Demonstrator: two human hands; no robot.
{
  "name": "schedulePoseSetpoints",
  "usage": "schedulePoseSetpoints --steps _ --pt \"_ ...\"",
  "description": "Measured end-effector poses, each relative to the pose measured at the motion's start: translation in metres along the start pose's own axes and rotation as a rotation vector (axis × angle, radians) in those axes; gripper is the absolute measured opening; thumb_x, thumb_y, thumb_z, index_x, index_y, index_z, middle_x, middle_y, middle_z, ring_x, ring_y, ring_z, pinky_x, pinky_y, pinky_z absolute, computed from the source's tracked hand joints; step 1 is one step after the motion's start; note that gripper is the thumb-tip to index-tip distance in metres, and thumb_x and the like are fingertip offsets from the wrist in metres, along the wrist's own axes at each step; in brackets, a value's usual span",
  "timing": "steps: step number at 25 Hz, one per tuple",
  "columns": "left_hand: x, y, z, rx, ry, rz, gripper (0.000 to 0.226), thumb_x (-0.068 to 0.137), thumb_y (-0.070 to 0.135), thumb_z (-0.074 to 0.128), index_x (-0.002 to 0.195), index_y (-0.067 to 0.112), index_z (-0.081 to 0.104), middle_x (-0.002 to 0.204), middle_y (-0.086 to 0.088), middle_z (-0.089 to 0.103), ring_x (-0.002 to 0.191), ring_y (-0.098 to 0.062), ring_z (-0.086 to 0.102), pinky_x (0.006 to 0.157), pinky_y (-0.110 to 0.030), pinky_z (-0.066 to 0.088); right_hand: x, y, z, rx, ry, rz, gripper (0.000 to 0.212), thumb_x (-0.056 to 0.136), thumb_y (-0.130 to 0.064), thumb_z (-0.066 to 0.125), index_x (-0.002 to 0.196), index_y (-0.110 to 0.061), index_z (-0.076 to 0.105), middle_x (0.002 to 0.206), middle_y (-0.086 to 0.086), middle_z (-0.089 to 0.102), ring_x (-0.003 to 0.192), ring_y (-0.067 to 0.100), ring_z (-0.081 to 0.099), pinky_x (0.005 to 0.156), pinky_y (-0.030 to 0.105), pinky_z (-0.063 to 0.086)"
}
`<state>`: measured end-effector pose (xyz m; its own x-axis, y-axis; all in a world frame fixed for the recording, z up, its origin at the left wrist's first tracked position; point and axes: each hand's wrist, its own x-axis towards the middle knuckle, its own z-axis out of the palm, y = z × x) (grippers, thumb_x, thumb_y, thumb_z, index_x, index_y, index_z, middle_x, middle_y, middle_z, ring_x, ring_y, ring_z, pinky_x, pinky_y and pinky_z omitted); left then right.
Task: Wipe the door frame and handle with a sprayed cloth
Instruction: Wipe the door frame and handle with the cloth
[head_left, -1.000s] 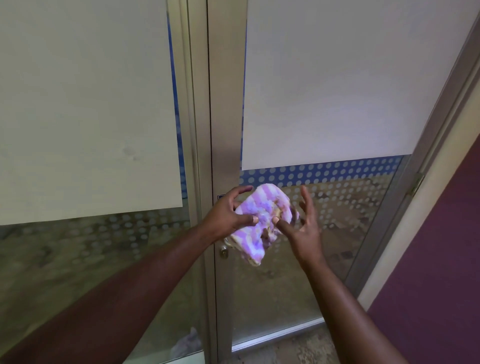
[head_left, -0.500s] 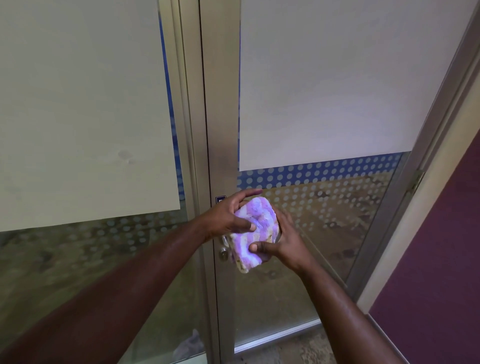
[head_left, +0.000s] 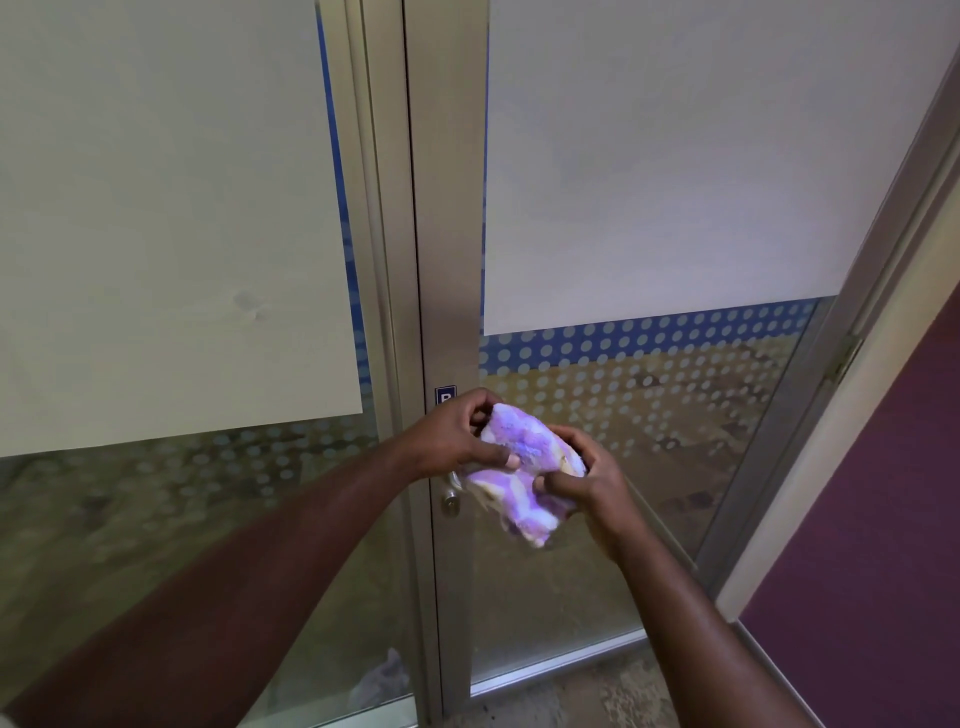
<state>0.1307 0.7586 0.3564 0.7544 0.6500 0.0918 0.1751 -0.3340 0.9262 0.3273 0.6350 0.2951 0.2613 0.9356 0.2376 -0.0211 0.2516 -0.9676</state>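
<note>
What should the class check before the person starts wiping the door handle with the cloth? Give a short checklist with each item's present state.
1. Cloth held: ok, both the left hand and right hand grip it.
2. Cloth bunched into a pad: ok.
3. Cloth damp from spray: cannot tell.
4. Handle within reach: ok, just beside the left hand, mostly hidden.
5. Cloth touching the handle: cannot tell.
6. Door frame unobstructed: ok.

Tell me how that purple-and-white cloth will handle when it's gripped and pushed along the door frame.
The cloth probably behaves floppy: it bunches and folds between the left hand and right hand. It looks light, since fingertips alone hold it up. Its fuzzy surface suggests it will grip rather than slip on the frame, though any dampness can't be judged.
</note>
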Motion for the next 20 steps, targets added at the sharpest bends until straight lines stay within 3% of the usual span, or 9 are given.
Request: schedulePoseSetpoints --steps 3,6,10,12,14,18,20 --pt "0.001 -0.002 0.004 -0.083 0.104 -0.02 0.052 0.076 0.006 0.093 0.117 0.01 0.062 0.116 -0.016 0.076 0.099 -0.025 0.078 0.083 -0.039 0.066 -0.006 0.013 0.003 0.407 0.074 0.053 0.084 0.063 -0.014 0.088 0.14 -0.012 0.056 0.134 0.021 0.066 0.11 0.032 0.069 0.086 0.042 0.059" --pt "0.007 -0.004 0.009 -0.184 0.214 -0.046 0.052 0.078 0.011 0.092 0.12 0.009 0.061 0.119 -0.013 0.075 0.103 -0.026 0.077 0.089 -0.044 0.065 -0.01 0.025 0.019 0.674 -0.001 0.021 0.1 0.066 -0.027 0.094 0.15 -0.006 0.045 0.146 0.025 0.057 0.124 0.041 0.062 0.097 0.051 0.056" --pt "0.014 -0.009 0.024 -0.303 0.281 -0.092 0.054 0.079 0.013 0.092 0.124 0.008 0.061 0.123 -0.014 0.075 0.109 -0.029 0.075 0.093 -0.045 0.063 -0.004 0.025 0.045 0.789 0.04 -0.011 0.099 0.067 -0.029 0.094 0.149 -0.002 0.047 0.136 0.025 0.063 0.113 0.039 0.066 0.1 0.053 0.05" --pt "0.015 -0.015 0.032 -0.352 0.31 -0.121 0.055 0.08 0.014 0.091 0.126 0.007 0.062 0.123 -0.015 0.075 0.112 -0.033 0.074 0.099 -0.052 0.061 0.004 0.022 0.051 0.808 0.087 -0.02 0.085 0.075 -0.019 0.087 0.147 0.003 0.047 0.121 0.021 0.07 0.098 0.034 0.071 0.091 0.049 0.055" --pt "0.014 -0.02 0.032 -0.368 0.318 -0.14 0.056 0.079 0.015 0.092 0.126 0.007 0.061 0.123 -0.015 0.075 0.112 -0.033 0.074 0.098 -0.053 0.061 0.013 0.021 0.052 0.784 0.175 0.001 0.074 0.079 -0.012 0.079 0.145 0.003 0.049 0.119 0.02 0.07 0.095 0.032 0.072 0.084 0.044 0.059" --pt "0.016 -0.02 0.013 -0.204 0.3 -0.091 0.049 0.083 0.018 0.089 0.123 0.013 0.061 0.116 -0.004 0.071 0.104 -0.018 0.071 0.08 -0.026 0.061 0.024 0.034 0.045 0.729 0.29 0.028 0.069 0.078 -0.01 0.08 0.141 0.003 0.055 0.129 0.025 0.065 0.105 0.033 0.07 0.086 0.043 0.061" --pt "0.018 -0.012 -0.003 -0.034 0.417 0.037 0.036 0.092 0.023 0.081 0.122 0.015 0.063 0.112 0.001 0.069 0.103 -0.013 0.067 0.086 -0.025 0.054 0.027 0.046 0.042 0.701 0.324 0.044 0.062 0.081 -0.008 0.078 0.139 0.001 0.057 0.125 0.02 0.068 0.104 0.031 0.071 0.082 0.042 0.062"
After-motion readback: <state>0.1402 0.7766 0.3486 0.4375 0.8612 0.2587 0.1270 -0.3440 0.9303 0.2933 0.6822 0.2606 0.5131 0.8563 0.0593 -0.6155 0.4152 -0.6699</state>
